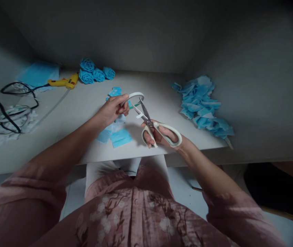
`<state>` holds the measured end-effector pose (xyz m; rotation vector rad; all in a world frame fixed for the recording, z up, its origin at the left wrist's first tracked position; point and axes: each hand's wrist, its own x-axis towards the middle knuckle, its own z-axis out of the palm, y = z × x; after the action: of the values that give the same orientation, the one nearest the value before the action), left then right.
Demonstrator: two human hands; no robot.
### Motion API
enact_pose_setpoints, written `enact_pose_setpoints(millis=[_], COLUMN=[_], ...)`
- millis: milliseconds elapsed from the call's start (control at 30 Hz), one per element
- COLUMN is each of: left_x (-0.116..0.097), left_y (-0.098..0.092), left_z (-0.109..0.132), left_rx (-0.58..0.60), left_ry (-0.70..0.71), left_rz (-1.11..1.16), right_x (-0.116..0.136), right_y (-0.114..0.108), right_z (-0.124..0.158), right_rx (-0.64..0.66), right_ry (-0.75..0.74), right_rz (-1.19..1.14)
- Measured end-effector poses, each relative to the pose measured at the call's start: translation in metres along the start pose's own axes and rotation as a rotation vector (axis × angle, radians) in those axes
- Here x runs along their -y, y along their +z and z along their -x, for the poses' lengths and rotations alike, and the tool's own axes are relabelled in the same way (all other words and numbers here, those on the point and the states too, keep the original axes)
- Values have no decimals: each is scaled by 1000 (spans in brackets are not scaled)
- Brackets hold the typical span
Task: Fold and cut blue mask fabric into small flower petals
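My left hand point(120, 105) pinches a thin white ring point(137, 94), with a bit of green point(135, 105) showing at its lower edge. In my right hand point(159, 132) is a pair of scissors point(167, 134) with cream handles, my fingers through both loops. The blades are parted, their tips reaching the ring's opening. A small white strip point(140, 116) lies against the blades; whether it is being cut I cannot tell. Below my left hand, on the table, are blue fabric pieces point(121, 137), and another blue piece point(115, 91) lies just beyond it.
Several blue rolled fabric roses point(99, 74) sit at the back beside a yellow glue gun point(71, 81) with a black cord point(36, 99). A blue sheet point(39, 73) lies back left, above white scraps point(20, 118). Blue scraps point(200, 99) are heaped at right. Grey panels enclose the table point(156, 82).
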<state>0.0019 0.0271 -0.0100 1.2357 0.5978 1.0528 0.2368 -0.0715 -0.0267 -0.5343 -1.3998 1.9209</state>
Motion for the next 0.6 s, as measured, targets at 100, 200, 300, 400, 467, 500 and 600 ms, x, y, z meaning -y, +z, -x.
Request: enact_pose_setpoints(millis=[100,200,300,400,467,500,600], left_x=[-2,-2,-1,1,2,2,2], left_y=[2,5,8,10,10,10,10], left_z=[0,1,2,2,2,1,-1], left_rx=[-17,-31,-41,-47,-44,-44,-56], left_ry=[-89,-162,-188,-182,-176,-170,-142], left_rz=[13,39,56,64,69,71,78], right_x=[-1,-1,-1,-1,-1,-1,-1], right_y=[1,1,2,4,5,5,5], right_z=[-2,-6,-10,-14,-16,-17,-17], right_rx=[22,38,45,45,39,37,39], right_ry=[5,18,32,29,27,26,25], right_rz=[-44,-67,-70,-73,-69,-66,-64])
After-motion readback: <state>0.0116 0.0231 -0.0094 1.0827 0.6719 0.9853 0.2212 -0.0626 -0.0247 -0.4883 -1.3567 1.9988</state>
